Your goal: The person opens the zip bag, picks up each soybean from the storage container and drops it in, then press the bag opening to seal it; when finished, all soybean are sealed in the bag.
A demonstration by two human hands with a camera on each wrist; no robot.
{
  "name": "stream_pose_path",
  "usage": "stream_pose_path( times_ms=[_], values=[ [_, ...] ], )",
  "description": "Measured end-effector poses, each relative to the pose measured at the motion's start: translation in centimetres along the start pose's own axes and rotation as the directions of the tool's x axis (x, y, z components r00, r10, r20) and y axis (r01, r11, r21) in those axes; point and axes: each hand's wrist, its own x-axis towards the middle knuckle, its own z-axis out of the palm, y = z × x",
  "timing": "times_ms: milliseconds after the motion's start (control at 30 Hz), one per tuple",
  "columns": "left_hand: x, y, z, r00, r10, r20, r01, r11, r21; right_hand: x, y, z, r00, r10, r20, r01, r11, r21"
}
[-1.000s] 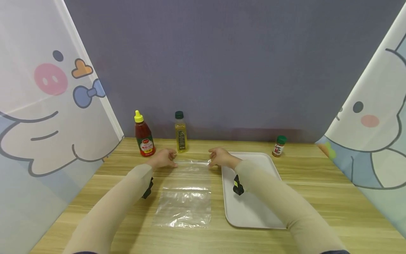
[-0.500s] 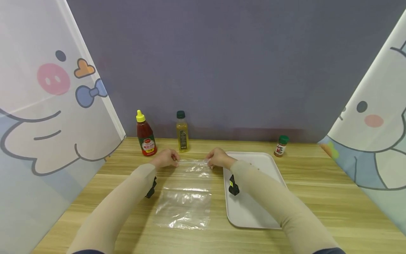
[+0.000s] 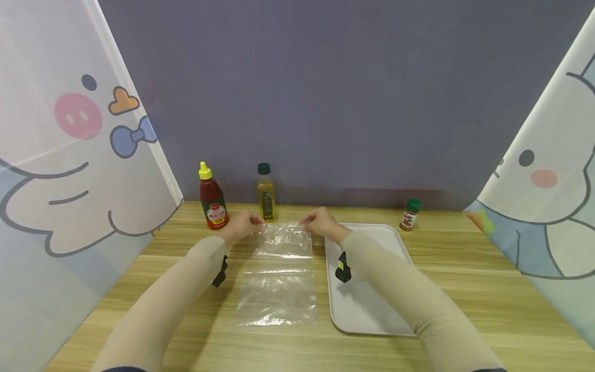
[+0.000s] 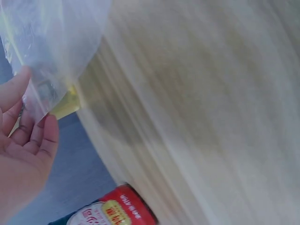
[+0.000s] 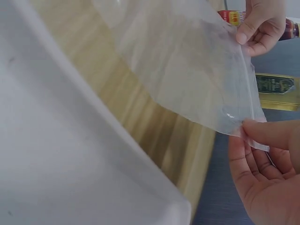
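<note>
A clear plastic zip bag (image 3: 279, 279) stretches over the table, its far edge raised between both hands. My left hand (image 3: 243, 225) pinches the bag's top left corner between thumb and fingers; the left wrist view shows the thumb (image 4: 18, 86) pressed on the film. At the opposite corner my right hand (image 3: 321, 223) pinches the zip strip (image 5: 249, 89), thumb on one face and curled fingers behind. Just behind the bag stands a bottle of yellow oil (image 3: 266, 199) with a dark green cap. The bag looks flat, with shiny creases across it.
Left of the oil stands a ketchup bottle (image 3: 214, 204) with a yellow nozzle. A white tray (image 3: 372, 310) lies under the right forearm. A small green-capped spice jar (image 3: 409, 216) stands at the back right, before a grey partition (image 3: 325, 103).
Both hands have closed in on the bag's top corners and lifted that edge a little. The bag has shifted slightly away and to the right.
</note>
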Motion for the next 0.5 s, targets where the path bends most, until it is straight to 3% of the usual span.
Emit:
stream_pose_path(
  times_ms=[200,500],
  values=[
    [-0.1,1.1,-0.5,0.998,0.03,-0.056,-0.027,0.999,0.043,-0.1,-0.7,-1.1,0.999,-0.041,-0.033,0.041,0.999,-0.005],
    [-0.9,3.0,0.0,0.989,0.103,-0.107,-0.089,0.988,0.129,-1.6,-2.2,-1.6,0.997,-0.062,0.055,0.068,0.991,-0.116]
  ],
)
